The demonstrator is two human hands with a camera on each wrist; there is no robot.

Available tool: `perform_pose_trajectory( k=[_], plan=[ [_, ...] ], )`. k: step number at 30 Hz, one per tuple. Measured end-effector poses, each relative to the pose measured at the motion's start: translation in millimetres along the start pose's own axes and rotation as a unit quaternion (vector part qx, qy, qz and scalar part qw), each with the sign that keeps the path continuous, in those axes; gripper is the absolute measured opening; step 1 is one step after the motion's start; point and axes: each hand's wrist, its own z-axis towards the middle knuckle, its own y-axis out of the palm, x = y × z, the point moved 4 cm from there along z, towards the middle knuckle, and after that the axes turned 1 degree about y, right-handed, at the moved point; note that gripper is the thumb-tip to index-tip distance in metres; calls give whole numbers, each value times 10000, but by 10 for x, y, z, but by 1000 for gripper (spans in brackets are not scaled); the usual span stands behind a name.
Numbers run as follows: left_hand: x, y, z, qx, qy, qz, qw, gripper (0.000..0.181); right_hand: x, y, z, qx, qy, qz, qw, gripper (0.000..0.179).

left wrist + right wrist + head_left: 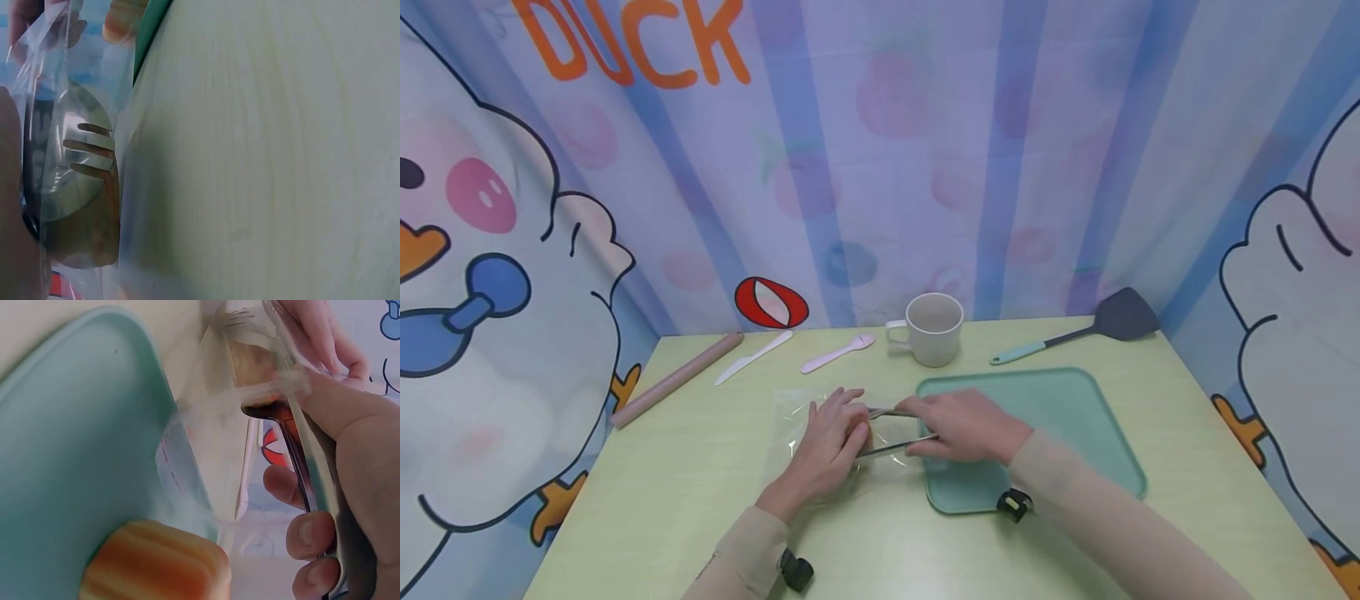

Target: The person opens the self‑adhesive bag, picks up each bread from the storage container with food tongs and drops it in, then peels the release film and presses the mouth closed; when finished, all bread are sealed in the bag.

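Observation:
My right hand grips metal tongs, its fingers curled round the arms in the right wrist view. One tong end is fork-shaped, the other a rounded spoon shape. A brown piece of bread sits between these ends. Clear plastic bag film surrounds the ends and the bread in the left wrist view. My left hand holds the bag, fingers bent around it near the tong tips. Another golden-brown bread rests at the green tray; the right hand hides it in the head view.
Along the back of the table lie a pink rolling pin, a white knife, a pale pink spoon-like utensil, a white mug and a dark spatula with a mint handle. A printed curtain hangs behind.

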Motion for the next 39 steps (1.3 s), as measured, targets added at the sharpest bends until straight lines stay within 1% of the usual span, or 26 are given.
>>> perform_pose_trajectory(
  k=[5,8,16,22,26,31,39],
  plan=[
    [1,4,-3,142,102,153,9997,13,-44,39,24,132,51,0,9999,58],
    [8,6,0,167,143,216,9995,13,-86,54,36,165,84,63,9998,56],
    [-3,10,-14,159,103,308,9993,15,-123,110,48,8,185,193,9996,61],
    [-43,-4,-24,256,46,146,9996,14,-83,110,20,-35,300,318,9990,64],
    [-70,-27,-16,220,-100,45,9997,15,-47,64,-24,-54,388,359,9986,65],
    [-96,-43,1,164,-247,-104,9995,15,23,4,-107,-7,380,417,9984,64],
    [-122,-62,19,356,-313,-393,9981,13,157,-93,-293,146,339,427,9984,67]
  ],
)
